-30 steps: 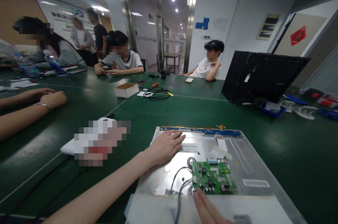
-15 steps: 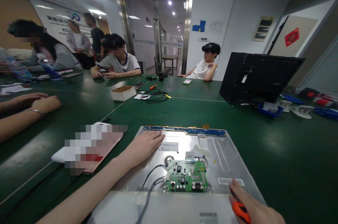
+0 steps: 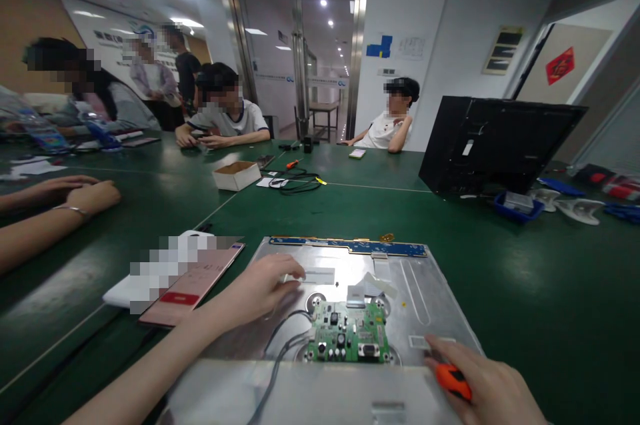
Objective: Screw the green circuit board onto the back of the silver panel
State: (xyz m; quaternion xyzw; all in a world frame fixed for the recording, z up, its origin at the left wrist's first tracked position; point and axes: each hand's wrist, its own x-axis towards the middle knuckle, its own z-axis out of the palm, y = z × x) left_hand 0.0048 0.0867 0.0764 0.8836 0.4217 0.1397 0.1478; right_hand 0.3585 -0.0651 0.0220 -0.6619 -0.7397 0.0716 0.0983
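A metal-backed display panel [image 3: 410, 291] lies in front of me, with a green circuit board [image 3: 349, 333] on its middle and a blue circuit strip [image 3: 350, 246] along its far edge. Dark cables [image 3: 284, 361] run from the green board's left side toward me. My left hand [image 3: 270, 283] is over the panel's left part, fingers loosely bent and nothing visible in them. At the panel's near right, my right hand [image 3: 493, 381] is closed round an orange-and-black handle [image 3: 454, 381], which looks like a screwdriver; its tip is hidden.
Left of the panel lie a pink phone-like device [image 3: 193, 285] and a white object, partly blurred. Another person's hands [image 3: 93, 197] rest farther left. Beyond are a small box [image 3: 237, 176], a coiled black cable [image 3: 295, 181] and a black monitor [image 3: 500, 148]. Several people are around the green table [image 3: 350, 208].
My left hand has drawn back from near the panel's far edge toward me and its fingers bend more. My right hand has shifted slightly, still with the orange handle. The view turned slightly.
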